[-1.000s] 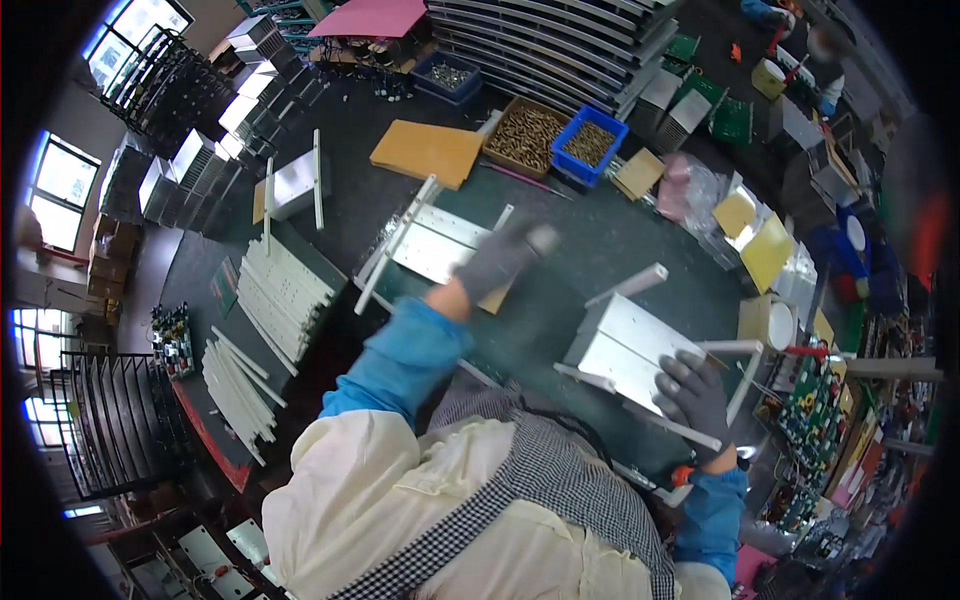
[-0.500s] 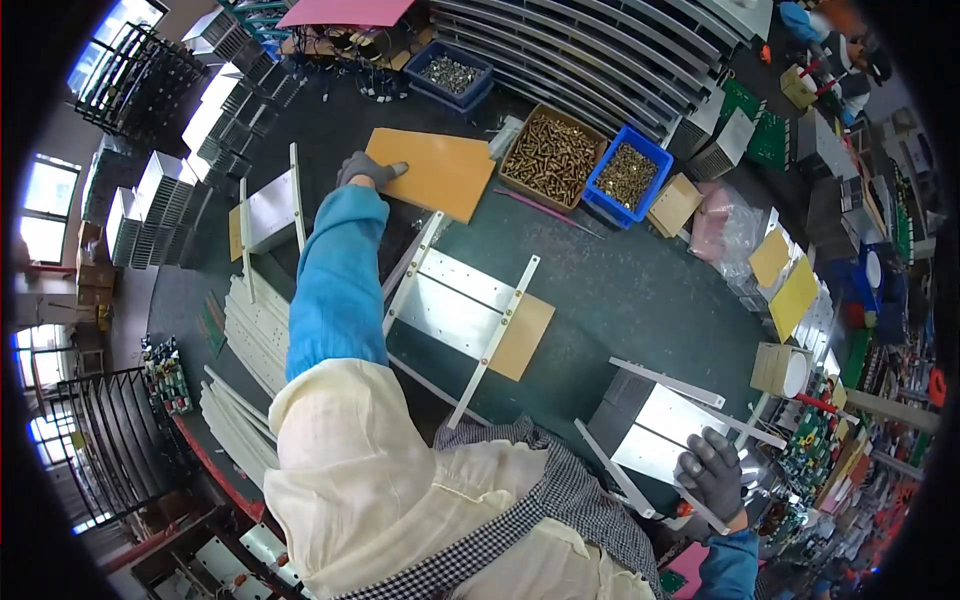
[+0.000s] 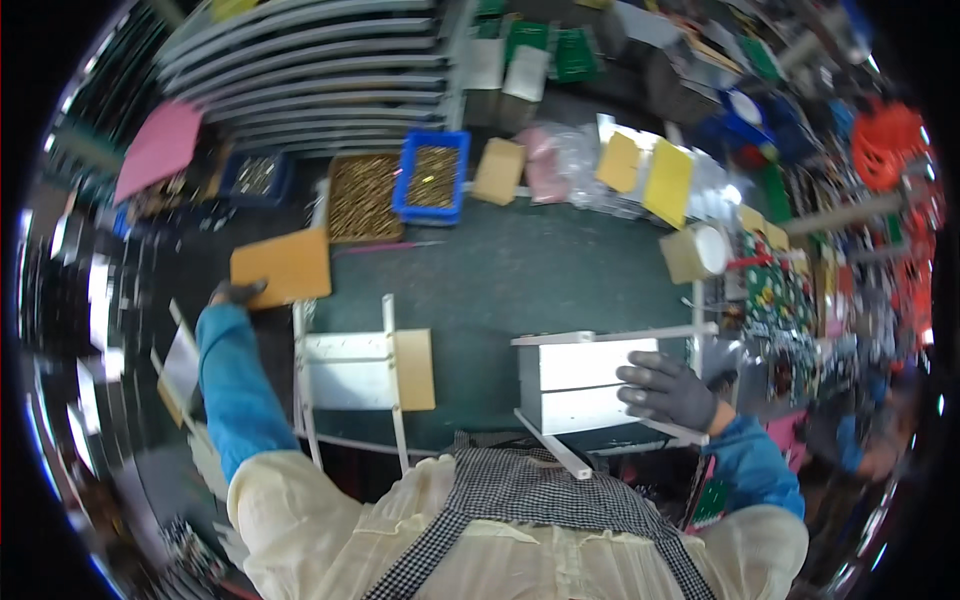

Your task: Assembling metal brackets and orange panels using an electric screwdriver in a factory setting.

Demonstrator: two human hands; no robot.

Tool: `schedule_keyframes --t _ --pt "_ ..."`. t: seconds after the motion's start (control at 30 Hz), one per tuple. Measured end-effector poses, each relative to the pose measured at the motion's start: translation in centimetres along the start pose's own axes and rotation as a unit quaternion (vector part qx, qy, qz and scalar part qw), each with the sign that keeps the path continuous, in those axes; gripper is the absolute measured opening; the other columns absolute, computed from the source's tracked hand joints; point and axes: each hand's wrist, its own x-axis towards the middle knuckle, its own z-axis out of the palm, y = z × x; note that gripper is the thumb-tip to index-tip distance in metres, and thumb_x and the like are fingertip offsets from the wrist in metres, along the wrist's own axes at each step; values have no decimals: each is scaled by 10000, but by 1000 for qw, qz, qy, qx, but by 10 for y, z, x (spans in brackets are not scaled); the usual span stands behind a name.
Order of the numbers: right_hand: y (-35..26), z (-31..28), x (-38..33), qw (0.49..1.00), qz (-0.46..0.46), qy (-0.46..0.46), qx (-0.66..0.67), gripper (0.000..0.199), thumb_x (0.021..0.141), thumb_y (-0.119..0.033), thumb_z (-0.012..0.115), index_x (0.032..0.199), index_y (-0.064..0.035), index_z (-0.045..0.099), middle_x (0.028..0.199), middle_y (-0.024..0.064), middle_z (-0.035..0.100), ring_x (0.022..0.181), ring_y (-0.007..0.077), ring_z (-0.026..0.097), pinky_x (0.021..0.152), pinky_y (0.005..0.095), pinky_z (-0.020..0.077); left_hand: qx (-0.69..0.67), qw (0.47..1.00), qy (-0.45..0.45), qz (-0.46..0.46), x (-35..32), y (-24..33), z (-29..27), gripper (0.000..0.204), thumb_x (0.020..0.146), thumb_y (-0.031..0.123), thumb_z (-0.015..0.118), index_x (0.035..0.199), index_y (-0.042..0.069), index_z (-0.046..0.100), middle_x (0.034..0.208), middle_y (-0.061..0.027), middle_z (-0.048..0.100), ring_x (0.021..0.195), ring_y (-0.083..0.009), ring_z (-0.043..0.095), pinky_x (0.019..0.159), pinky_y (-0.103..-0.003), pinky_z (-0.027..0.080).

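Note:
My left hand [image 3: 240, 292], in a dark grey glove, grips the left corner of a flat orange-brown board [image 3: 285, 265], thumb on top; the other fingers are partly hidden. My right hand [image 3: 668, 388], also gloved, lies with fingers stretched out over the right end of a silver metal box [image 3: 580, 388] that has pale rails along its edges. Between my hands sits a second silver metal panel [image 3: 348, 372] with two white drilled rails across it and a tan board [image 3: 415, 370] showing from under its right side.
Beyond the board stand a brown box of brass-coloured screws [image 3: 366, 195] and a blue bin [image 3: 432, 178] of small metal parts. A pink stick [image 3: 385, 247] lies before them. A white round container [image 3: 708, 250] stands at right. Long metal strips [image 3: 320, 90] are stacked at the back.
My view has swung to the right and levelled out. My right hand has shifted from the metal box's near right edge onto its top. The left hand keeps hold of the orange-brown board.

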Motion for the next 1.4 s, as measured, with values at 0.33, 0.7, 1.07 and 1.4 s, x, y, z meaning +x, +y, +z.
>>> schedule_keyframes --t 0.33,0.7,1.07,1.4 --pt "1 6 5 1000 -1 17 -12 276 795 -242 709 1054 -163 653 1261 46 592 1220 299 532 936 430 476 -45 997 -7 -60 1 -19 -4 814 659 501 888 1264 16 639 1258 -155 640 1104 -282 612 973 -424 478" --pt "0 8 8 999 0 42 -15 261 724 -161 724 968 -134 634 1190 80 598 1197 330 533 914 422 500 -366 921 -105 -79 -56 -16 -15 644 706 439 873 1158 18 689 1063 -127 689 900 -243 630 848 -353 506" --pt "1 12 6 998 6 66 -19 273 742 -236 747 987 -154 658 1226 48 604 1229 303 525 917 432 489 -459 859 -222 53 -101 -15 -54 553 782 407 814 1129 0 673 1005 -99 691 859 -192 656 738 -293 519" --pt "4 6 2 997 -33 62 -25 326 793 -257 713 1090 -136 657 1309 68 576 1270 320 498 999 447 459 -630 729 -149 224 -115 -46 -7 526 868 249 714 1288 -26 555 1163 -112 660 1032 -221 651 904 -327 505"
